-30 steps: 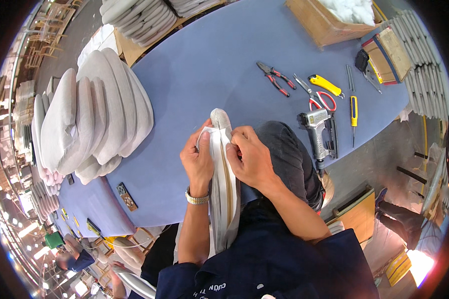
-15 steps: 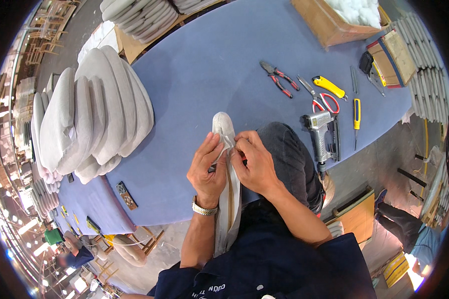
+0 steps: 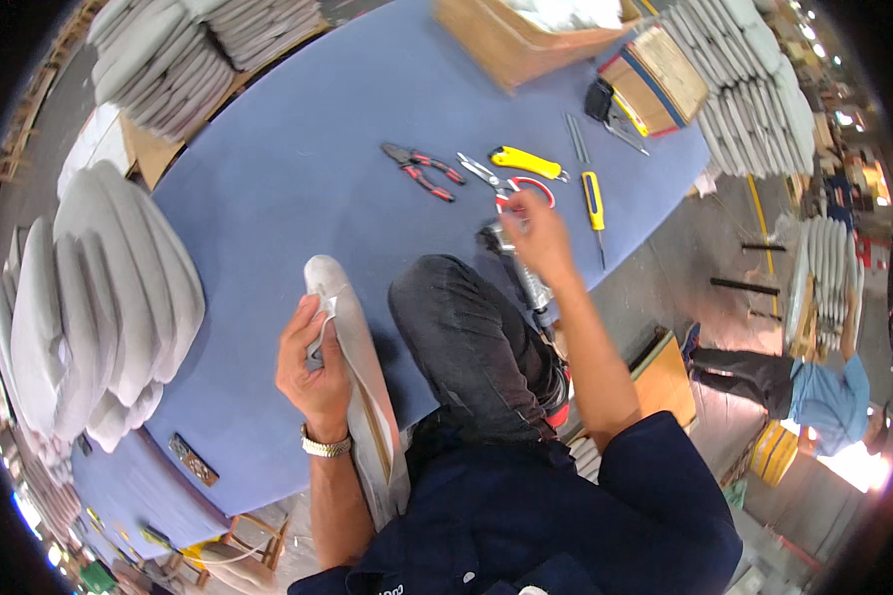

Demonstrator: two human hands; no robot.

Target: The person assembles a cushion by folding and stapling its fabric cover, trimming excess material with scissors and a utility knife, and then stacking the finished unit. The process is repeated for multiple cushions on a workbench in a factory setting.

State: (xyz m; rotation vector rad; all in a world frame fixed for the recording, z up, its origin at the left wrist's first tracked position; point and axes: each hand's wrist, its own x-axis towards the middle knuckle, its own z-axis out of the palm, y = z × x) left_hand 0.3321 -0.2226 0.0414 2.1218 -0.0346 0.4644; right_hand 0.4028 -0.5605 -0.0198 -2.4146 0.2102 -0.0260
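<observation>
My left hand (image 3: 316, 367) grips the edge of a grey upholstered seat pad (image 3: 355, 342), thumb and fingers closed on its folded fabric near the rounded far end. The pad stands edge-on against my body, with a brown strip showing along its open side. My right hand (image 3: 538, 238) is off the pad, over the metal staple gun (image 3: 528, 278) and beside the red handles of the scissors (image 3: 496, 178). Its fingers look bent but are smeared by motion, and whether they touch the gun is hidden.
Around the scissors lie red-black pliers (image 3: 422, 171), a yellow utility knife (image 3: 526, 161) and a yellow screwdriver (image 3: 593, 203). Stacked grey pads (image 3: 119, 288) stand at left. A cardboard box (image 3: 506, 50) of white stuffing is at the back; a phone (image 3: 192, 458) lies near the left edge.
My right hand has let go of the pad's fabric and moved right and away to the staple gun. My left hand still holds the pad. The view has swung right.
</observation>
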